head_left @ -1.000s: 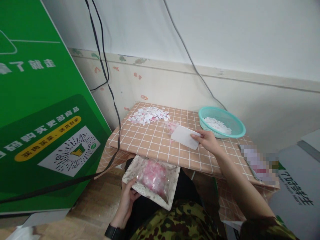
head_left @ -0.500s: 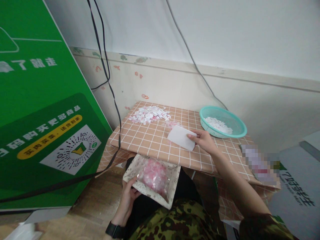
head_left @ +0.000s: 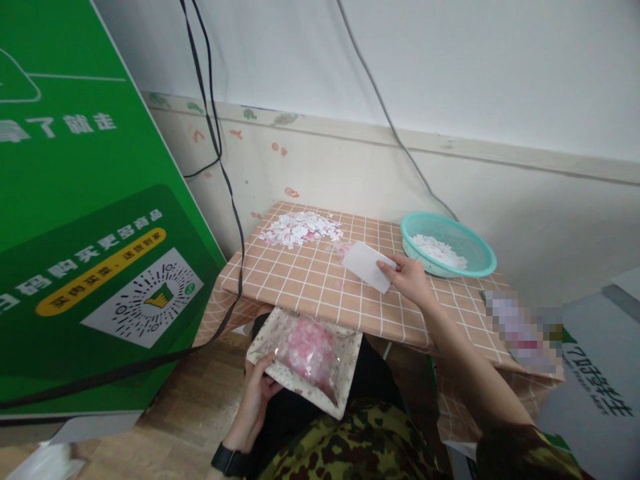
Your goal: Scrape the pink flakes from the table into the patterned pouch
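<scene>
My left hand (head_left: 260,390) grips the near left edge of a shallow square tray (head_left: 345,393) below the table's front edge, over my lap. Inside the tray lies a mound of pink and white bits (head_left: 311,347) under what looks like clear film. My right hand (head_left: 406,273) pinches the right end of a white card (head_left: 369,267), held low over the checked tablecloth (head_left: 310,283). Just past the card's left end are a few pale pink bits (head_left: 343,249); I cannot tell whether the card touches them.
White and pink paper-like pieces (head_left: 300,229) form a pile at the table's back left. A turquoise basket (head_left: 477,267) with white pieces (head_left: 439,251) stands back right. Black cords (head_left: 231,193) hang at the left before a green panel (head_left: 75,173). A grey box (head_left: 595,373) stands right.
My right hand has moved the white card slightly away from me and to the right. The left hand and the tray stay where they were.
</scene>
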Motion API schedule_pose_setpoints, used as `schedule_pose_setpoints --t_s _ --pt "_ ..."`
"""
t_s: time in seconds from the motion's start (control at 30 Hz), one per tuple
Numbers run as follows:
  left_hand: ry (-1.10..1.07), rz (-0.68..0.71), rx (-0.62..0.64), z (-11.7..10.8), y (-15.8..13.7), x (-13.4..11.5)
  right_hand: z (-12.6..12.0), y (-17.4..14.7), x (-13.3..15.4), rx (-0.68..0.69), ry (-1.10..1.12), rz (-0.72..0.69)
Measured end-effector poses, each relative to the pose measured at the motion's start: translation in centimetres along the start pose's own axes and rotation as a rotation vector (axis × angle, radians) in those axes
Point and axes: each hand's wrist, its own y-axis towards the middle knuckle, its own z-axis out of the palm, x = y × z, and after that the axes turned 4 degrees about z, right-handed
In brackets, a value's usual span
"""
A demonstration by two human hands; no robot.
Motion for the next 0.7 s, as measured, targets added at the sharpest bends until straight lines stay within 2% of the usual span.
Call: schedule_pose_setpoints --t_s 0.13,0.23,0.33,0.5,0.7 --pt "0.008 -0.002 0.001 0.1 -0.2 -0.2 0.8 0.4 0.5 0.022 0.014 -0.023" --pt "0.004 -0.003 0.001 0.2 -0.4 -0.4 0.8 0.8 0.5 0.096 0.083 -0.048" --pt "0.011 -0.023 0.002 0.3 -0.5 -0.5 0.0 1.2 0.1 0.138 0.143 -0.038" --pt "0.016 -0.016 -0.008 0.4 -0.6 -0.5 -1.6 1.5 -0.9 0.091 0.126 -0.012" --pt "0.015 -0.013 0.005 0.4 -0.5 -0.5 0.1 1.7 -1.0 0.174 0.226 -0.004"
